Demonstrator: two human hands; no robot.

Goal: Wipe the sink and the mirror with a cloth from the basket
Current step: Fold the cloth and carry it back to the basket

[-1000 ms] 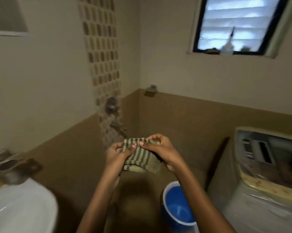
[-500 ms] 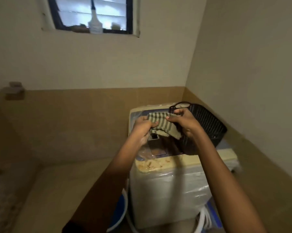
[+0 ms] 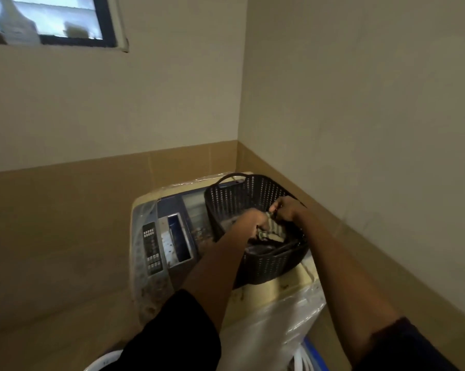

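A striped green and beige cloth (image 3: 275, 231) hangs between both my hands inside the black plastic basket (image 3: 239, 199). My left hand (image 3: 248, 220) grips the cloth's left end, and my right hand (image 3: 286, 208) pinches its upper right corner. The basket sits on top of the washing machine (image 3: 167, 236) in the room's corner. The cloth's lower edge is down near the basket's floor, where something dark lies. The sink and the mirror are out of view.
The washing machine is wrapped in clear plastic (image 3: 279, 325) and stands against the tan tiled walls. A window (image 3: 46, 20) with a white bottle (image 3: 14, 25) on its sill is at the upper left. A blue bucket's rim (image 3: 315, 354) shows at the bottom.
The view has turned right, from the sink side to the washing machine. Both hands have carried the cloth from mid-air down into the basket.
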